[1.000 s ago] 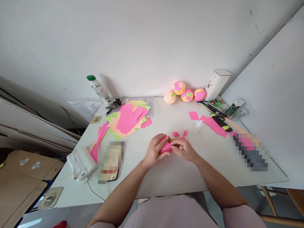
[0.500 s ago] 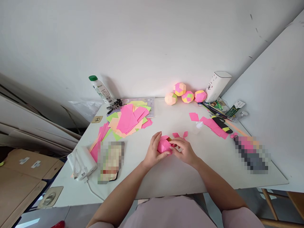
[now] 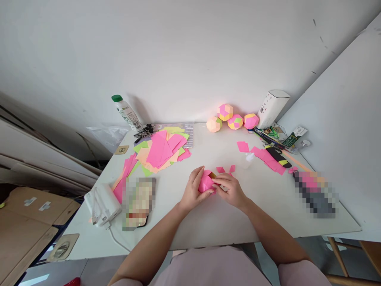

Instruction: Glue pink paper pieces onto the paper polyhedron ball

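Observation:
Between my hands is a pink folded-paper ball (image 3: pixel 206 182) with an opening on its upper right side that shows a yellowish inside. My left hand (image 3: pixel 193 190) wraps round its left side, thumb along the bottom. My right hand (image 3: pixel 229 189) pinches the ball's right edge by the opening; those fingertips partly hide the paper there. Just beyond the right hand lie small folded pink paper pieces (image 3: pixel 220 169). A flat pink paper piece (image 3: pixel 243 147) rests farther back, beside a small clear-and-white item (image 3: pixel 249 157) whose kind I cannot make out.
Finished multicoloured paper balls (image 3: pixel 225 112) stand by the wall. Loose paper sheets (image 3: pixel 162 149) are heaped at left, near keys (image 3: pixel 145 132) and a white bottle (image 3: pixel 127 112). A white power bank (image 3: pixel 103 204) sits front left. At right lie pink strips (image 3: pixel 269 160) and a black-yellow tool (image 3: pixel 278 156).
The ball and my left hand have shifted very slightly to the right. My right fingers stay at the opening's edge with almost no movement.

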`<state>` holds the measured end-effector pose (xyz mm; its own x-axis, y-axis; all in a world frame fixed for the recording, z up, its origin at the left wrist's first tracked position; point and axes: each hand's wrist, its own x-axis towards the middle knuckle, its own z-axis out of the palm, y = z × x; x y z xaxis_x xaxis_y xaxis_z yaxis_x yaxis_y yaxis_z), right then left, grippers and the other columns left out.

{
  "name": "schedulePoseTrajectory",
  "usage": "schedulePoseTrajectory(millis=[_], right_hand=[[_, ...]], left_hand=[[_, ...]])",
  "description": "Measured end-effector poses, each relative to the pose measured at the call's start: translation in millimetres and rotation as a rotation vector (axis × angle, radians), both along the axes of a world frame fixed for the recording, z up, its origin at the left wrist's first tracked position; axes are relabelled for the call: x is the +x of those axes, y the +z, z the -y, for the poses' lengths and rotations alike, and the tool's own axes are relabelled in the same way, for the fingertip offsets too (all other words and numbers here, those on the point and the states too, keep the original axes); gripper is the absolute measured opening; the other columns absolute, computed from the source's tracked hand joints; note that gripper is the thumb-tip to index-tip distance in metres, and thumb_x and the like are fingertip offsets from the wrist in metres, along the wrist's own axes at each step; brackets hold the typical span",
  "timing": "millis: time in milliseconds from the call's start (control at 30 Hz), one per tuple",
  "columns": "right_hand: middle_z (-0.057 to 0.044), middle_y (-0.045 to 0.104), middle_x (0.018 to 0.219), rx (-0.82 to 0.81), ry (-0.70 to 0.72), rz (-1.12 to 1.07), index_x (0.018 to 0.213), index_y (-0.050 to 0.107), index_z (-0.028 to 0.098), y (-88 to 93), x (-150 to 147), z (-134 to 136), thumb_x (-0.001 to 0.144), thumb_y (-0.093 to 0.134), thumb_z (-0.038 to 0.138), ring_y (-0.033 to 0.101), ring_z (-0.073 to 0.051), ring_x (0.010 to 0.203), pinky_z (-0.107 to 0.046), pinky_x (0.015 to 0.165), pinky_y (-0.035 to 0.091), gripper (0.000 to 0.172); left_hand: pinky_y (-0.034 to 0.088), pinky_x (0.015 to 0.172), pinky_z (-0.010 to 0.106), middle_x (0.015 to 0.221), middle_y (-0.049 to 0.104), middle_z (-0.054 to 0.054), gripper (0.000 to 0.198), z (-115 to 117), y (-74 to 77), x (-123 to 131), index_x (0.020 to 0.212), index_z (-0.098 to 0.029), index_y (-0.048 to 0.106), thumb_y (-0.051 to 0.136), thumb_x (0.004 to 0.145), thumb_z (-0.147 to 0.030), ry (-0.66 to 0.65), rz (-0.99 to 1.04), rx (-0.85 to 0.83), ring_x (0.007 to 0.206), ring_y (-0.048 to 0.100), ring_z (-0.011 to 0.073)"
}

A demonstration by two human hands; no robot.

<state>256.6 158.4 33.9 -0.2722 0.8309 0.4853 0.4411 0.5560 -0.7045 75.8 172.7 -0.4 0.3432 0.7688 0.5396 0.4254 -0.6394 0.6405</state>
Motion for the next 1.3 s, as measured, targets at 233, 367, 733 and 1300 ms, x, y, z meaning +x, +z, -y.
schedulePoseTrajectory(millis=[233,367,733,1300], right_hand=[[-0.007,0.070,0.084,-0.032,-0.001,-0.002,0.093,0.070,0.024,0.4,0,0,0.085,0.058,0.025,0.064,-0.020,0.078,-0.038,0.069,0.054,0.015],[-0.006,0.069,0.081,-0.114,-0.001,0.000,0.090,0.068,0.024,2.4,1,1,0.084,0.059,0.028,0.062,-0.020,0.075,-0.035,0.064,0.052,0.012],[-0.002,0.066,0.082,-0.513,-0.010,-0.136,0.084,0.063,0.022,17.8,3,2,0.075,0.050,0.015,0.057,-0.016,0.076,-0.031,0.066,0.046,0.018],[0.001,0.054,0.078,-0.701,0.070,-0.288,0.075,0.052,0.021,18.2,7,1,0.074,0.061,0.024,0.052,-0.014,0.075,-0.029,0.068,0.045,0.009]], left_hand=[[0.042,0.100,0.052,0.138,0.038,0.017,0.071,0,0.4,-1,0.144,-0.024,0.023,0.050,0.086,-0.055,0.002,-0.001,-0.003,0.127,0.042,0.0310],[0.042,0.099,0.053,0.139,0.037,0.017,0.069,0,-0.7,-1,0.144,-0.026,0.024,0.051,0.086,-0.052,0.000,0.004,0.008,0.128,0.040,0.0323],[0.042,0.096,0.052,0.137,0.040,0.016,0.066,1,2.2,1,0.144,-0.027,0.024,0.053,0.087,-0.045,-0.129,0.078,0.063,0.125,0.041,0.0311],[0.040,0.094,0.051,0.124,0.055,0.012,0.055,8,4.5,5,0.133,-0.025,0.041,0.057,0.084,-0.044,-0.034,-0.026,0.128,0.112,0.050,0.0295]])
